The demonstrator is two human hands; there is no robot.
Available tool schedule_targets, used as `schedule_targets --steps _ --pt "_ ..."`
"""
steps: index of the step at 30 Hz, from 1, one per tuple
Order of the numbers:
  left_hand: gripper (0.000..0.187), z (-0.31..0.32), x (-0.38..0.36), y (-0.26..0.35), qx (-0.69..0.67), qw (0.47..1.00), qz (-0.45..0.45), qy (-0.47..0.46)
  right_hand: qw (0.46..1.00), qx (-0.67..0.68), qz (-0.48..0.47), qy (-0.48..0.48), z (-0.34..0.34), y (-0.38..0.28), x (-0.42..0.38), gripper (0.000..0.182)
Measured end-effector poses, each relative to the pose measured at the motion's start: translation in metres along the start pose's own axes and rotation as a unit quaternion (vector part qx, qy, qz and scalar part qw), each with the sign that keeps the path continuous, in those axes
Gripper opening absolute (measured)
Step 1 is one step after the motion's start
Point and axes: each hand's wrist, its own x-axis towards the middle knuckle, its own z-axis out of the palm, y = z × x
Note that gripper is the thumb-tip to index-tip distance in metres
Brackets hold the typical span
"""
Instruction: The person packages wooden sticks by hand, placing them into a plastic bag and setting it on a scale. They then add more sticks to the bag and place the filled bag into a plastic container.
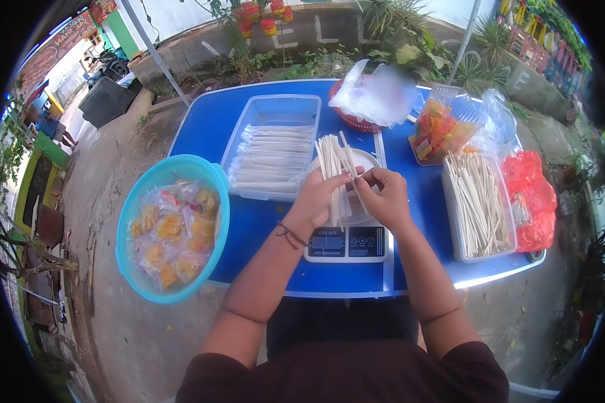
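My left hand is closed around a bunch of thin pale sticks held upright. Beside it, my right hand pinches a single pale stick at the edge of the bunch. Both hands are over a white kitchen scale with a round pale plate on top. More loose sticks fill a clear plastic box to the right. Behind my left hand, a shallow clear tray holds rows of sticks packed in clear plastic.
A turquoise basin with bagged yellow-orange food stands at the left. Along the back and right of the blue table are a red basket with white plastic bags, a container of orange packets and a red plastic bag.
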Motion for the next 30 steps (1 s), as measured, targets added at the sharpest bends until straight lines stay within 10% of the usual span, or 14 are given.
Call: schedule_targets --steps 14,30 --pt "0.037 0.002 -0.003 0.009 -0.045 0.998 0.0 0.051 0.98 -0.189 -0.046 0.047 -0.014 0.002 0.005 0.017" --pt "0.029 0.003 -0.003 0.005 -0.039 0.998 -0.048 -0.005 0.998 -0.024 -0.05 -0.006 -0.002 -0.007 0.0 0.014"
